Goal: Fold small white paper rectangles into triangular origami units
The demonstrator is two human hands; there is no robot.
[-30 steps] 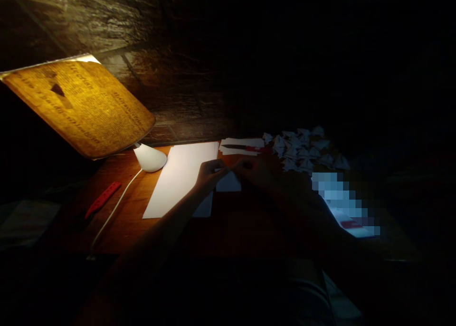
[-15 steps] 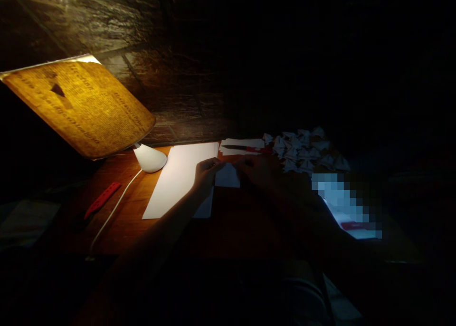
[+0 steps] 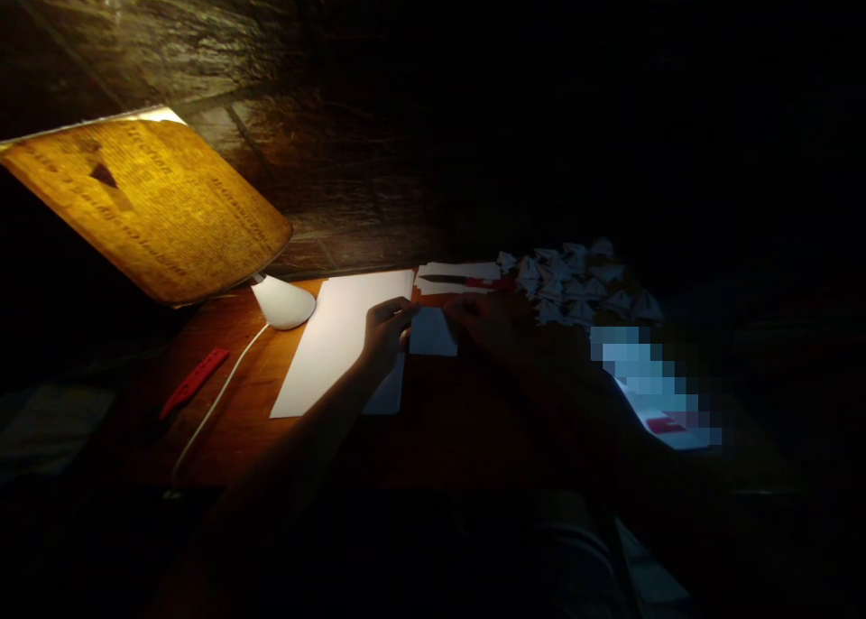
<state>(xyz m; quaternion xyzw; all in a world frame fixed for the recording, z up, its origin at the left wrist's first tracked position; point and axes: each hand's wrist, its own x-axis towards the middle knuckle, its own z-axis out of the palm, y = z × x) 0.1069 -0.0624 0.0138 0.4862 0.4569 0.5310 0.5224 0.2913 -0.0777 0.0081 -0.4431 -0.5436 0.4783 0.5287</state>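
1. Slip: small, white, between your two hands, over the table. Its upper edge is level with your fingertips; most of it extends below them, towards you.
2. Your left hand: fingers curled, thumb and fingertips closed on the slip's upper left corner. The palm is off to the left of the slip.
3. Your right hand: fingers bent, tips at the slip's upper right corner. Too dark there; can't tell how far they're closed or whether they pinch it.
4. Sheets: big white stack left of the slip, partly behind your left hand and forearm.
5. Small papers: beyond your hands, knife lying across them, dark blade pointing left, red handle right.
6. Folded papers: cluster of white pointed shapes, beyond your right hand and to its right.
7. Lamp: white base by the sheets' far left corner, lit yellow shade with print on it, cord running towards you.
8. Red tool: on the table, left of the cord.
9. Screen: bright, partly pixelated, right side, nearer you than the folded papers.
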